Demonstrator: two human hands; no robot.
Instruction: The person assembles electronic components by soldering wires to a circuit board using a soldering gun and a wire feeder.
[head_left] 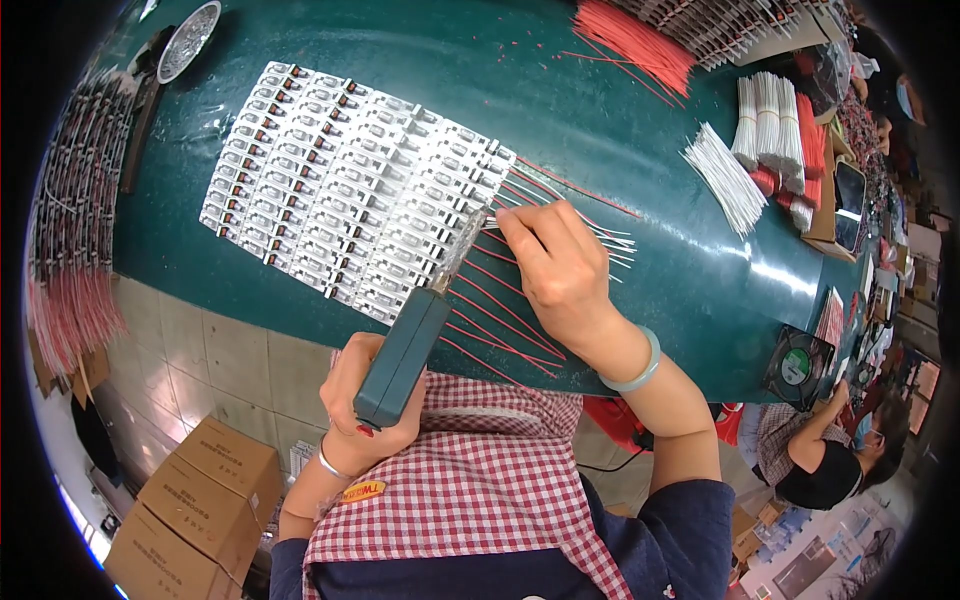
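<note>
A checked apron (pixel 450 490) is closest. Above its left side, the left hand (pixel 372 400) is wrapped firmly around the dark green handle of a tool (pixel 405 355), fingers closed, its metal end slanting up and away to the board's right edge. A silver bracelet (pixel 328 464) circles that wrist.

The right hand (pixel 558 255), with 1 pale bangle (pixel 638 362) on its wrist, has thumb and forefinger pinched together on what looks like a white wire (pixel 489 223), just beside the tool's tip; the fingertips partly hide it.

The board (pixel 360 180), made up of rows of white modules, lies flat on the green table (pixel 700 290), left of the right hand. Red and white leads (pixel 510 345) fan out from its right edge, some passing under that hand.

Farther off, a fan (pixel 793 366) sits near the table's right end, a white bundle (pixel 725 180) and a red bundle (pixel 640 50) lie beyond, and 1 metal dish (pixel 189 42) rests at the far left.
</note>
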